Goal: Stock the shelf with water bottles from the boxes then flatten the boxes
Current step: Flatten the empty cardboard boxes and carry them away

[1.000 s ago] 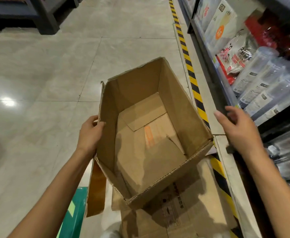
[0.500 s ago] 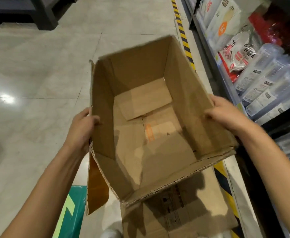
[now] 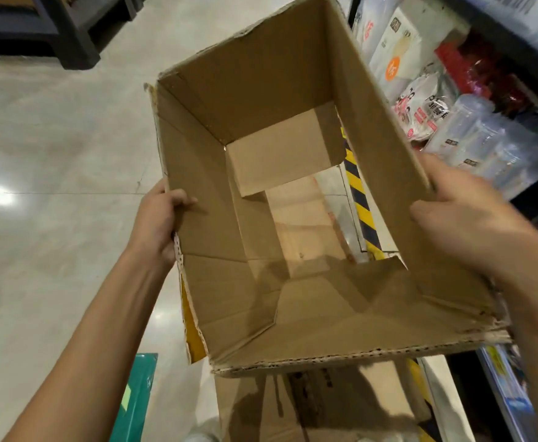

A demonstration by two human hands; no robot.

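Observation:
I hold an empty brown cardboard box (image 3: 216, 237) up in front of me, its open top toward the camera. Its bottom flaps have come apart, and the floor and striped tape show through the gap. My left hand (image 3: 157, 224) grips the left wall's rim, thumb inside. My right hand (image 3: 465, 218) grips the right wall's rim, blurred, fingers curled over the edge. Clear bottles (image 3: 481, 141) lie on the shelf at the right.
Another cardboard box (image 3: 325, 406) lies on the floor under the held one. Yellow-black tape (image 3: 361, 205) runs along the shelf base. White packaged goods (image 3: 392, 49) fill the shelf's upper part. A green object (image 3: 136, 400) sits lower left; dark furniture (image 3: 54, 30) stands top left.
The box has risen closer to the camera and its bottom flaps have opened, showing floor. My right hand went from hovering beside the box to gripping its right wall.

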